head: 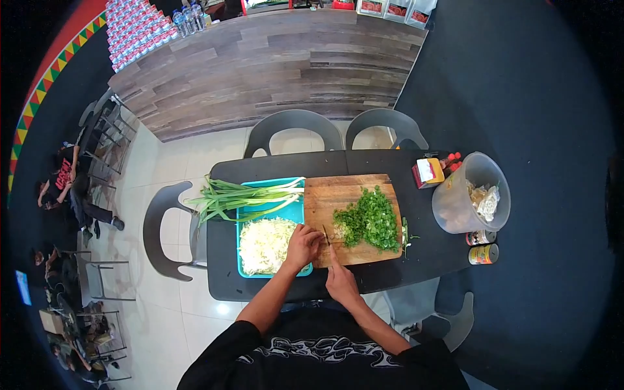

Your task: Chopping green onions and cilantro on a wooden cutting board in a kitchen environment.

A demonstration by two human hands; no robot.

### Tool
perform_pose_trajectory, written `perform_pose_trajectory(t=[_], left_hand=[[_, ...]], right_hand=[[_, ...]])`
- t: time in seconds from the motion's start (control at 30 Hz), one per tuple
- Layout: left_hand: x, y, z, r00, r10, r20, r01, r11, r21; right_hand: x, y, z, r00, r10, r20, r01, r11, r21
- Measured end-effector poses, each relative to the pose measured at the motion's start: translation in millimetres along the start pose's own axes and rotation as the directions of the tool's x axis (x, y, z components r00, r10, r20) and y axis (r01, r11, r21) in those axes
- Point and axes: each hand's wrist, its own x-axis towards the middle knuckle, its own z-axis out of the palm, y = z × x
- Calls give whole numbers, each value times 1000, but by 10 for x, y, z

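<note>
My right hand (pixel 342 283) grips a knife (pixel 327 237), its blade pointing away from me over the wooden cutting board (pixel 321 195). Just left of the blade, my left hand (pixel 304 244) rests at the board's left edge with its fingers curled. Whatever may be under those fingertips is hidden. Chopped green scallion (pixel 374 219) is heaped on the right half of the board, with a few pale slices (pixel 340 231) near the blade. Shredded cabbage (pixel 265 243) fills the near part of a turquoise tray (pixel 292 212). Whole scallions (pixel 243 197) lie across its far part and overhang its left side.
On the black table (pixel 282 168), a translucent bucket (pixel 453 204) holding crumpled wrappings stands right, beside a small box (pixel 427 172), red-capped bottles (pixel 451 161) and two cans (pixel 483 254). Scallion scraps (pixel 405 235) lie by the board. Grey chairs (pixel 168 229) surround the table. People (pixel 68 180) sit far left.
</note>
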Motion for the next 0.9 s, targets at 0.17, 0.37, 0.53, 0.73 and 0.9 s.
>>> perform_pose_trajectory(t=[0.17,0.37,0.53,0.73,0.9], left_hand=[[-9,-14,26,1000,-1,-29,0,1000,-11],[3,-18,11,999,-10,-30,9,999,-42],[23,-37,11,999,-34,-14,34,998,-50],[18,-53,-12,998,-63,10,64,994,-91],[28,-62,-6,999,-34,15,35,997,-64]], right_hand=[[-22,-15,80,1000,11,-25,-12,999,-33],[-412,174,106,989,121,84,-102,974,-202],[-356,173,33,1000,-12,-22,12,1000,10],[8,-10,38,1000,21,23,-20,999,-43],[39,-44,38,998,42,40,-39,996,-77]])
